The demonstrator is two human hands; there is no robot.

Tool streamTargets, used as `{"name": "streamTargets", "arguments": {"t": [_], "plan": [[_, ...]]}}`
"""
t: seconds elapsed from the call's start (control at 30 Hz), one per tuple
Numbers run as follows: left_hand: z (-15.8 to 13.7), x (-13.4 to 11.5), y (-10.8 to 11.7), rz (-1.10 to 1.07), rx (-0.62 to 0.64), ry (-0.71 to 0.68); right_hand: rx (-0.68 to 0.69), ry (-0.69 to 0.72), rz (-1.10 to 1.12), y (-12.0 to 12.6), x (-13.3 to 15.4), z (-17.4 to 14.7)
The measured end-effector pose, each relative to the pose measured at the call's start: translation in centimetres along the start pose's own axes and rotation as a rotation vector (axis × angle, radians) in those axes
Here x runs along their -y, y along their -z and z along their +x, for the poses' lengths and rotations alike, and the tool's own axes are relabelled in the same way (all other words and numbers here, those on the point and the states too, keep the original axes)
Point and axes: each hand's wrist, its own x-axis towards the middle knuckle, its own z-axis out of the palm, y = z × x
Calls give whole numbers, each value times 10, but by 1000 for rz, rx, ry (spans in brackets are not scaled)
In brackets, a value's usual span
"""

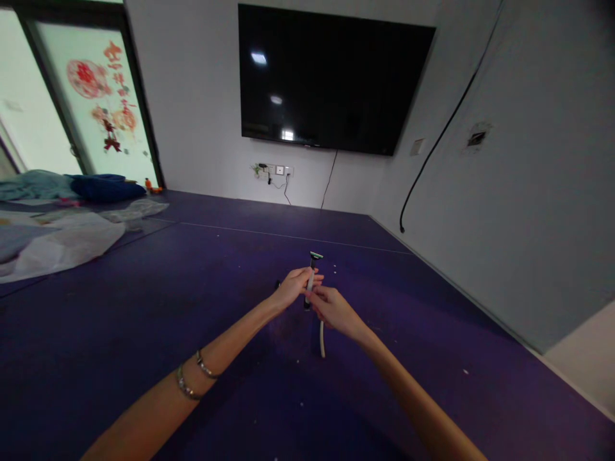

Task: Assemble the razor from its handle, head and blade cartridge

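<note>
Razor (pixel 310 280) sits between both hands, its long axis pointing away from the person, head farthest. The left hand (pixel 292 288), nearer that head, has its grip pinched on the handle; the right hand (pixel 332 308) pinches lower (a pale strip (pixel 322 340) shows nearer the person than the razor).

Upper center: a dark television (pixel 331 83) mounted on a pale wall (pixel 192 96), a thin cord (pixel 329 179) hanging below it to the right of a row of wall sockets (pixel 279 170). Upper right: a black cable (pixel 475 73) trailing down past a small wall opening (pixel 477 138). Upper left: a glass door (pixel 52 48) bearing red decorations (pixel 86 78). Left edge: a dark-blue cloth (pixel 106 189) beside a pale-green cloth (pixel 36 186), beyond crumpled plastic sheeting (pixel 74 240).
</note>
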Motion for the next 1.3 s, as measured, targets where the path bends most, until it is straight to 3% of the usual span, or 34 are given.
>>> {"name": "streamTargets", "arguments": {"t": [0.17,0.37,0.8,0.97,1.1,1.3], "plan": [[7,-1,36,430,-74,253,-142,-8,-301,6,-23,6],[14,-6,70,921,-145,98,-108,-93,-486,-2,-42,3],[20,4,79,996,-144,87,-19,-170,-592,-8,-51,10],[26,11,91,1182,-148,159,66,-203,-594,-8,-51,12],[25,15,105,1260,-180,151,64,-141,-604,6,-35,9],[20,31,116,1292,-40,23,-23,-157,-514,38,-21,3]]}}
